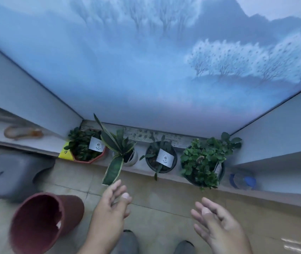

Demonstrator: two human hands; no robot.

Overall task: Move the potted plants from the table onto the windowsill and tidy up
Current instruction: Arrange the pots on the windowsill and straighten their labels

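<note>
My left hand and right hand hang in front of me, both empty, fingers loosely spread and a little bent, held below the windowsill. Four potted plants stand in a row on that sill: a bushy one in a red pot at the left, a striped long-leaved plant in a pale pot just beside it, a sparse plant in a black pot, and a full leafy plant at the right. One long leaf droops over the sill edge, near my left fingertips. On the tiled floor to my left lie a tipped brown bucket and a grey stool. A blue-capped bottle rests at the sill's right end.
</note>
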